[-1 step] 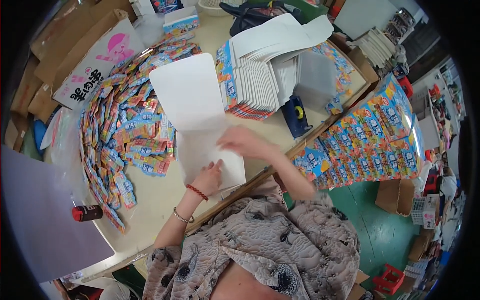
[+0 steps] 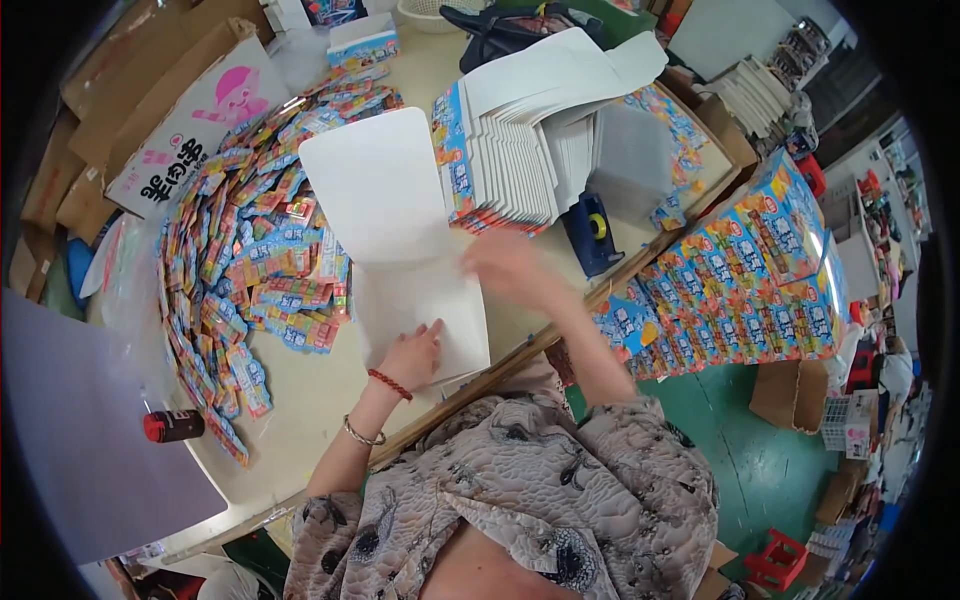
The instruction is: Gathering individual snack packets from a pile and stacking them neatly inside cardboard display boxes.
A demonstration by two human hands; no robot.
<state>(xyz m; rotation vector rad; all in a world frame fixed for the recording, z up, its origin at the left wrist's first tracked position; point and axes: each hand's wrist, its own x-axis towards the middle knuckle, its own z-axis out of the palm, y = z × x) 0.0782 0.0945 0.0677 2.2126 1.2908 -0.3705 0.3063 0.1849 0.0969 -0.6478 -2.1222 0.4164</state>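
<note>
- Open white carton (image 2: pixel 440 290): on table (image 2: pixel 300 400), lid turned back; near rim close to wooden edge strip (image 2: pixel 535 347).
- L hand (image 2: pixel 412 357): laid inside carton, fingers partly spread, no visible hold on anything.
- R hand (image 2: pixel 510 268): blurred, at carton's R side; can't tell grip.
- Packet pile (image 2: pixel 285 265): just L of carton, little room betw.
- Flat-carton stack (image 2: pixel 505 165): R of carton's lid.
- Tape dispenser (image 2: pixel 592 237): R of carton, w/ gap betw.

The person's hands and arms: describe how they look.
The left hand is ungloved, with a red beaded bracelet at its wrist and a silvery bracelet farther up. The right hand, blurred, looks ungloved too; no bracelet shows. Both sleeves are loose, greyish-pink with dark patterns.
</note>
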